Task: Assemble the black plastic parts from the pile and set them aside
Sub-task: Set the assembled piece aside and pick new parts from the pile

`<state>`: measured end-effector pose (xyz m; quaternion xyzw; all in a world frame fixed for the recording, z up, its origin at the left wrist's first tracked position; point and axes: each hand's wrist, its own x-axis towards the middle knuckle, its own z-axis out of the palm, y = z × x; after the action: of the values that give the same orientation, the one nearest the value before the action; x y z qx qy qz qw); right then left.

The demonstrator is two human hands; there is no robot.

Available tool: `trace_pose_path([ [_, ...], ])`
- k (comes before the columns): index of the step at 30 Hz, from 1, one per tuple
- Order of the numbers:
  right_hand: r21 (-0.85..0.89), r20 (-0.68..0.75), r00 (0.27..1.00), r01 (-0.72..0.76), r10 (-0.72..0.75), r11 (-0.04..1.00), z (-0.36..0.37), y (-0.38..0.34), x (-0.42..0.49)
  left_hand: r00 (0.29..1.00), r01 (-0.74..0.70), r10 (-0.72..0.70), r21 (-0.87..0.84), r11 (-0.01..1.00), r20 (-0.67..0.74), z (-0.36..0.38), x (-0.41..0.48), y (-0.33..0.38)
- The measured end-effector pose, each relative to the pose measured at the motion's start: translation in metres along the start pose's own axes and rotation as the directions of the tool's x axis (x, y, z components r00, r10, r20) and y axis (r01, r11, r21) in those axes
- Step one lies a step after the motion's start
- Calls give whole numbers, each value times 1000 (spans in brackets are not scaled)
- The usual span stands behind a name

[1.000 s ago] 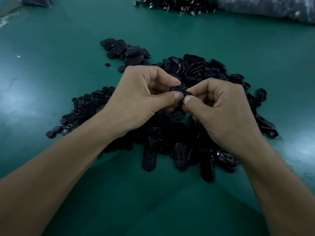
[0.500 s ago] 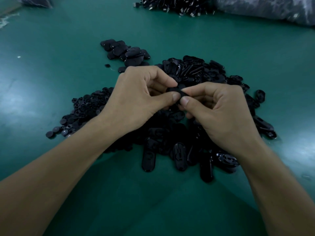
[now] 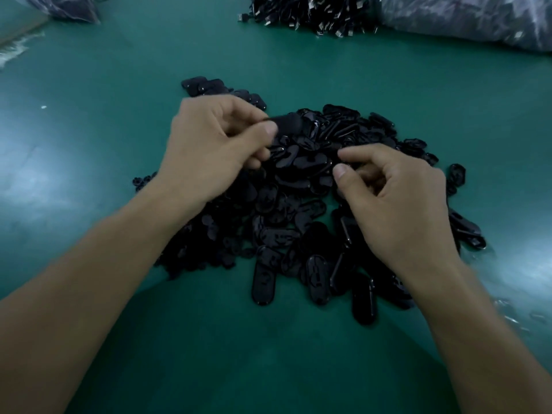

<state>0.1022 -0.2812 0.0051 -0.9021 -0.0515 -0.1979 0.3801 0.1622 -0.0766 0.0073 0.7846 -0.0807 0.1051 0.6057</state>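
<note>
- green table (image 3: 119, 85), surface throughout
- clear bag (image 3: 466, 19), far right
- dark bag (image 3: 68, 7), far left corner
- heap of metal-tipped black pieces (image 3: 307, 13), far centre

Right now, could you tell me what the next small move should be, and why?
Probably carry the black part pinched in the left hand to the small set-aside group just beyond it; the right hand hovers apart over the pile, seemingly holding nothing.
</note>
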Motion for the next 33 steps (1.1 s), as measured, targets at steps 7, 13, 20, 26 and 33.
trace_pose_path([
  [7, -273, 119, 993, 45, -13, 961, -1, 3, 0, 976, 63, -21, 190, 980, -218, -31, 48, -10],
  [13, -314, 220, 975, 87, -16, 945, 1, -1, -3, 948, 194, -85, 342, 920, -308, -41, 76, -30],
  [20, -375, 235, 972, 96, -5, 922, 3, -1, -4, 945, 237, -104, 431, 870, -310, -35, 85, -43],
  [26, -382, 178, 984, 61, 9, 922, 9, 0, -5, 953, 233, -109, 455, 860, -282, -31, 84, -39],
  [33, -394, 173, 985, 95, -27, 914, 9, 0, -3, 960, 183, -69, 418, 890, -272, -25, 63, -26],
])
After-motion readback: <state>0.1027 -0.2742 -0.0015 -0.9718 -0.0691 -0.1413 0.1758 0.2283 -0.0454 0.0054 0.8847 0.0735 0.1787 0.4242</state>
